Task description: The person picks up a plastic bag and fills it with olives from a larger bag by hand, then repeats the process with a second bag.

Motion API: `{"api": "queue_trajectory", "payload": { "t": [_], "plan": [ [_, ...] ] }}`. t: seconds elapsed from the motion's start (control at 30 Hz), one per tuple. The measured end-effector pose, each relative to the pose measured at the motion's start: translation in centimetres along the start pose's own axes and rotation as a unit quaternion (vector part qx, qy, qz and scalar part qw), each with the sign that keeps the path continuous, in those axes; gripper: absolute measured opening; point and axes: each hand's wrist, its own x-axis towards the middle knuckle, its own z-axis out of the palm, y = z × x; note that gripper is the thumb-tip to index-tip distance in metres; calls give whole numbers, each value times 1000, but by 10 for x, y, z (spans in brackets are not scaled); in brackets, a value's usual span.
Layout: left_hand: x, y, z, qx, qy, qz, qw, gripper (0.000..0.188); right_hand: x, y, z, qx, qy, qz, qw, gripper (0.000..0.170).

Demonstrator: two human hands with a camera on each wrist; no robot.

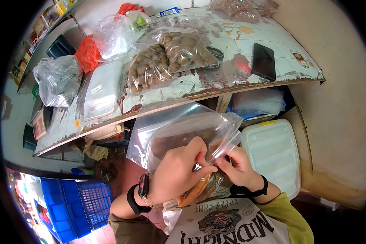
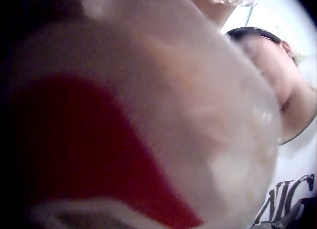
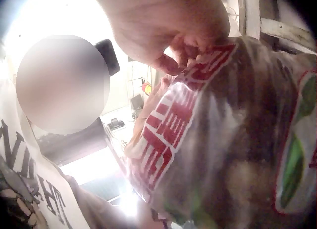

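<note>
In front of the shirt, both hands work at the top of a printed packet (image 1: 196, 190) with orange-brown parts. My left hand (image 1: 179, 173), with a watch at its wrist, pinches the packet's edge between thumb and bent fingers. Close beside it, my right hand (image 1: 239, 164) pinches the clear plastic at the top. A large clear plastic bag (image 1: 140, 136) spreads beyond the hands, below the table edge. In the right wrist view the packet (image 3: 173, 125) shows red lettering and brown contents, with the right hand (image 3: 168, 26) at its upper edge. Up close, the packet (image 2: 89, 150) blurs in the left wrist view.
On the worn table (image 1: 183, 83) lie two clear bags of brown round pieces (image 1: 183, 51), a stack of flat clear bags (image 1: 103, 89), crumpled plastic bags (image 1: 59, 79) and a phone (image 1: 263, 62). A white-lidded box (image 1: 271, 154) stands right; blue crates (image 1: 65, 207) stand left.
</note>
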Motion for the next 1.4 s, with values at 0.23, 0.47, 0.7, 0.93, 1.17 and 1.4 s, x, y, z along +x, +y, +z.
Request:
{"api": "queue_trajectory", "payload": {
  "t": [0.23, 0.47, 0.7, 0.93, 1.17, 1.4],
  "plan": [
    [-1, -1, 14, 142, 20, 62, 988, 20, 0, -2, -1, 0, -6, 9, 1000, 6],
    [0, -1, 14, 260, 38, 152, 953, 16, 1, -6, 9, -64, 20, -20, 998, 8],
    [-1, -5, 14, 230, 53, 164, 958, 17, 1, -1, 11, -45, 60, -23, 997, 10],
    [-3, 0, 7, 290, 74, 145, 943, 16, 5, -3, 15, -38, 70, -47, 996, 12],
    [0, 1, 8, 305, 49, 117, 944, 23, 2, -5, 14, -76, 41, -41, 995, 3],
    [-4, 5, 11, 308, 108, 92, 941, 26, -2, 3, 15, -53, 65, -43, 996, 2]
  ]
}}
